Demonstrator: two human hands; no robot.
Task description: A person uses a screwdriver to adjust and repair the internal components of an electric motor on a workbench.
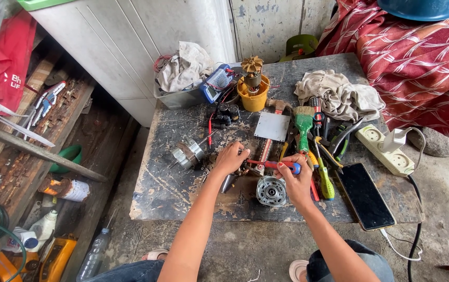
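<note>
While right hand [295, 177] grips screwdriver [277, 165], table [156, 193] edge near.

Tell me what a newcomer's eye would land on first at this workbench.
First, the two hands at the middle of the scarred table: the right hand grips a red and blue screwdriver, its tip reaching a small part under the left hand. Just below them lies a round metal motor part. Behind, a yellow cup holding a motor rotor stands out, and a dark phone lies at the right edge.
</note>
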